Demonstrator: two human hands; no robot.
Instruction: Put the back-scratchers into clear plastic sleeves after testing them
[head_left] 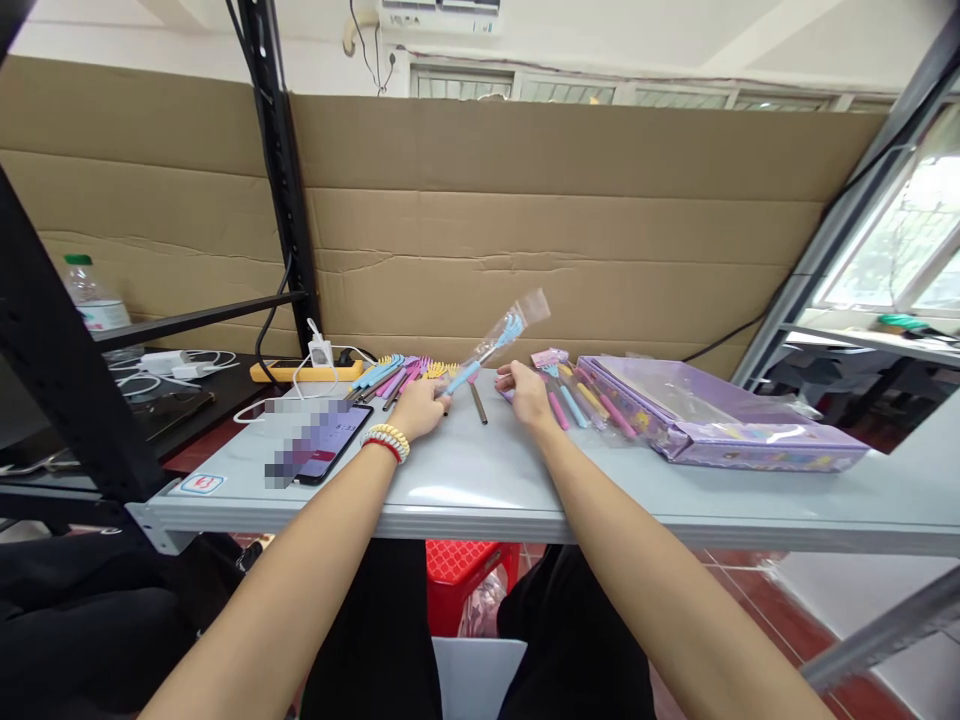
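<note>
My left hand [421,405], with beaded bracelets on its wrist, is closed round the handle of a light-blue back scratcher [465,376]. The scratcher's claw-shaped head points up and right inside a clear plastic sleeve [534,306]. Just to the right, my right hand [525,392] has its fingers bent together near the tabletop. A bit of purple shows under them, too small to name. Between the hands lies a scratcher with a metal rod [478,402]. Behind my left hand spreads a pile of blue, purple, pink and yellow scratchers [390,375]. Several sleeved scratchers [577,400] lie right of my right hand.
A purple box [757,452] with clear plastic in it stands on the right of the grey table [480,490]. At left are a phone [334,445], a yellow power strip [343,372] and a white charger [320,350]. Cardboard [555,230] walls the back; a black post [277,150] rises left.
</note>
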